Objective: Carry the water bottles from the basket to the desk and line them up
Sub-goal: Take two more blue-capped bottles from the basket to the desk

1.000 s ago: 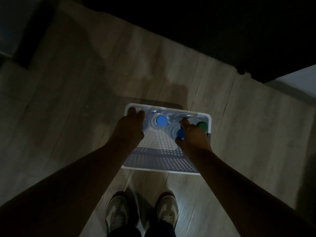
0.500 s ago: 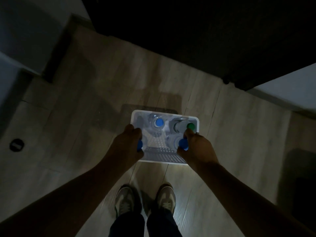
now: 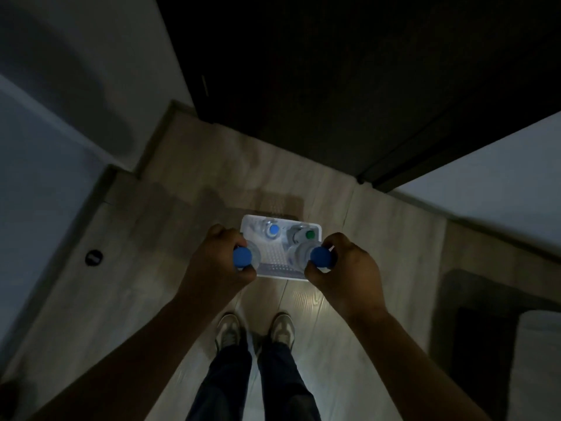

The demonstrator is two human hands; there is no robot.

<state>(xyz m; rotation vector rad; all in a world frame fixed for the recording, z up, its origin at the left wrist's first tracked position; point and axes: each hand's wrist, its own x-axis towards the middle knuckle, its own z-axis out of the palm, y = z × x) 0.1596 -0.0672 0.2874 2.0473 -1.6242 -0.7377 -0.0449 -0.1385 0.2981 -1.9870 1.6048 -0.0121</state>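
Step in hand: pick-up. Your left hand [image 3: 218,264] gripped a blue-capped bottle [image 3: 242,257] near its cap; your right hand [image 3: 344,270] gripped a second bottle [image 3: 321,256] likewise. Both hung over the basket [image 3: 280,275] on the floor [image 3: 182,177], where two more bottles [image 3: 274,229] stood. The counter was out of view, so the next move probably called for turning away. Walls [image 3: 45,147] stood close on both sides.

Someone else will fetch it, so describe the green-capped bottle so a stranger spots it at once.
On the pale wood floor, just ahead of the person's shoes, sits a white basket. The green-capped bottle stands in its far right corner. Its neighbour has a blue cap, not green.
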